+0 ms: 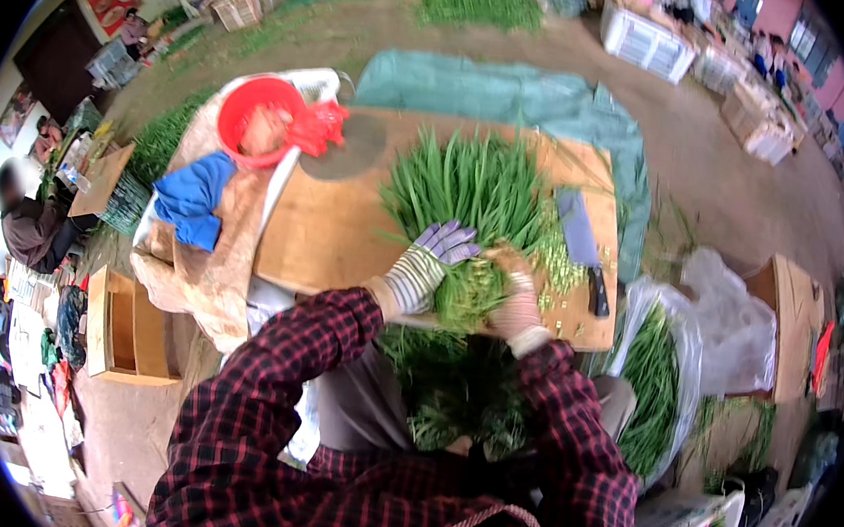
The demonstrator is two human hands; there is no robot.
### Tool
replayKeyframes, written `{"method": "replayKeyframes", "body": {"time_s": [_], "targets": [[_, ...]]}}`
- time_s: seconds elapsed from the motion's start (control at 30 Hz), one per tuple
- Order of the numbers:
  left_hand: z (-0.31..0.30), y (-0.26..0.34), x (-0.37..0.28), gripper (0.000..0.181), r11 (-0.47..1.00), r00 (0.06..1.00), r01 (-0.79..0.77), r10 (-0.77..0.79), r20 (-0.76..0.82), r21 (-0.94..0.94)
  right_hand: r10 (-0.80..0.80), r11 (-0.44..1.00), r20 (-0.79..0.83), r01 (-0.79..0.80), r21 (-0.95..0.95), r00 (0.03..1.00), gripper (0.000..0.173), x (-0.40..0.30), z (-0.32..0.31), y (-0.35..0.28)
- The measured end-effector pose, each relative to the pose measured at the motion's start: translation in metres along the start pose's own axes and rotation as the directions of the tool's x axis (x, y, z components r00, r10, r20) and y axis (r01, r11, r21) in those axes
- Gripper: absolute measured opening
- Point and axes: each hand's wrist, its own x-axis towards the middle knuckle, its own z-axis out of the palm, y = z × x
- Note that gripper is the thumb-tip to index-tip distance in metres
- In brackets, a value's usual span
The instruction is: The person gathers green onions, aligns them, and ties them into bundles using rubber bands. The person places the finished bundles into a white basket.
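Observation:
A thick bunch of long green leafy stalks (470,181), like garlic chives, lies on a wooden board (319,232) before me, leaves pointing away. My left hand (426,264), in a striped glove with purple fingers, rests on the bunch's near left side, fingers spread. My right hand (517,294), in a pale, stained glove, grips the near right side of the stalks; its fingertips are partly hidden. A cleaver (578,228) with a black handle lies at the board's right, blade pointing away. Chopped pale stalk ends (561,264) are scattered beside it.
Left of the board are a red plastic basin (258,117), a red plastic bag (317,128) and a blue cloth (194,198). To the right, a clear plastic bag (652,389) holds more green stalks. A wooden stool (134,329) stands lower left. A person (38,219) sits far left.

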Motion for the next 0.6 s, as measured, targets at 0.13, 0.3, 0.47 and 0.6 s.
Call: {"method": "replayKeyframes", "body": {"time_s": [0.13,0.3,0.47,0.6], "targets": [[0.027,-0.022,-0.022,0.097,0.991,0.991,-0.116,0.120,0.060,-0.062,0.129,0.951,-0.171,-0.073,0.299,0.977,0.065,-0.026,0.038,-0.012],[0.012,-0.019,-0.020,0.084,0.980,0.982,-0.088,0.115,0.149,-0.176,0.075,0.981,0.072,-0.086,0.174,0.995,0.075,-0.038,0.040,0.007],[-0.007,-0.028,-0.026,0.098,0.984,0.945,-0.176,0.163,0.283,0.021,0.099,0.984,0.395,-0.030,-0.177,0.913,0.076,-0.010,-0.018,-0.013],[-0.052,-0.020,-0.042,0.094,0.998,0.917,0.025,-0.046,0.397,0.057,0.208,0.962,0.274,-0.247,0.116,0.939,0.075,0.002,-0.071,-0.017]]}}
